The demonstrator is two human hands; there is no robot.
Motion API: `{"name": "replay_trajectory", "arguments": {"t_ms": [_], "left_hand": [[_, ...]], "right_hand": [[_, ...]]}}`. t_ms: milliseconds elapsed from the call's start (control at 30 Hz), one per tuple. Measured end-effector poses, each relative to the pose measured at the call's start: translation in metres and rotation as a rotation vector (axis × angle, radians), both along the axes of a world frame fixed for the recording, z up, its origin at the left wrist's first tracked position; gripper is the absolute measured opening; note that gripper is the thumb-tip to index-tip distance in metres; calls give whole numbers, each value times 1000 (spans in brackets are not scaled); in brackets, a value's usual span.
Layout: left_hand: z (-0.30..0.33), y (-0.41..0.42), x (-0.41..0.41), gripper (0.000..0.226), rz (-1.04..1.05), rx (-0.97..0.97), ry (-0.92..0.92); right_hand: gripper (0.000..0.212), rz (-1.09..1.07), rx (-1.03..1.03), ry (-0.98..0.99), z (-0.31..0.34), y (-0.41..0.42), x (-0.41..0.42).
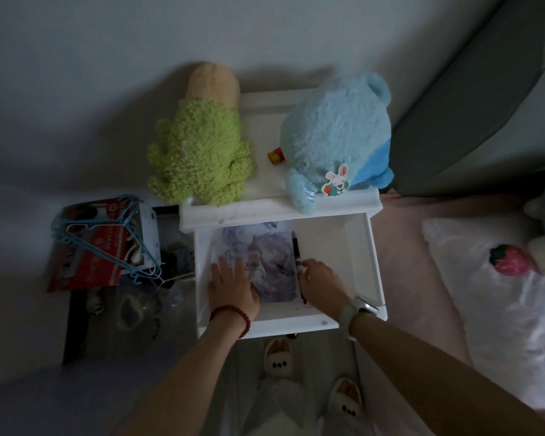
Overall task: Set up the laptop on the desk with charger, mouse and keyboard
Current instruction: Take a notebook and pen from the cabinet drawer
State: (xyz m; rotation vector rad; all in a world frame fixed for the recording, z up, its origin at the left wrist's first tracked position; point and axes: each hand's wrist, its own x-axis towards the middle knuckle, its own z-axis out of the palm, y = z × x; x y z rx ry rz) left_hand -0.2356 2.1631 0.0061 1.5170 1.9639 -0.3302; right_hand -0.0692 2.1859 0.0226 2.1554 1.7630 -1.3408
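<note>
Dim light is falling over a white nightstand carrying 2 plush toys, and you are leaning over its pulled-out drawer. Your left hand is lying flat, fingers spread, pinning the printed picture, apparently so it is not sliding, while your right hand is curling its fingers on the black pen. No laptop, charger, mouse or keyboard is showing, so you are probably searching.
</note>
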Motion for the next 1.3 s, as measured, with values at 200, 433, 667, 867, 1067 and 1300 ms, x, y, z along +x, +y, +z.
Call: {"name": "replay_trajectory", "arguments": {"t_ms": [200, 433, 667, 867, 1067, 1300], "left_hand": [[5, 19, 7, 80, 242, -17, -99], [16, 27, 2, 46, 640, 145, -364], [51, 40, 2, 33, 795, 42, -576], [97, 30, 10, 28, 760, -87, -568], [151, 25, 10, 29, 842, -250, -779], [192, 18, 12, 15, 582, -182, -857]], "right_hand": [[37, -264, -133, 41, -9, 15, -24], [37, -314, -240, 84, -9, 23, -16], [24, -409, -162, 192, 22, 29, 15], [27, -101, -37, -11, 70, 19, 39], [27, 85, 45, 116, 116, 8, 30], [26, -45, 321, 369, 157, -10, 14]]}}
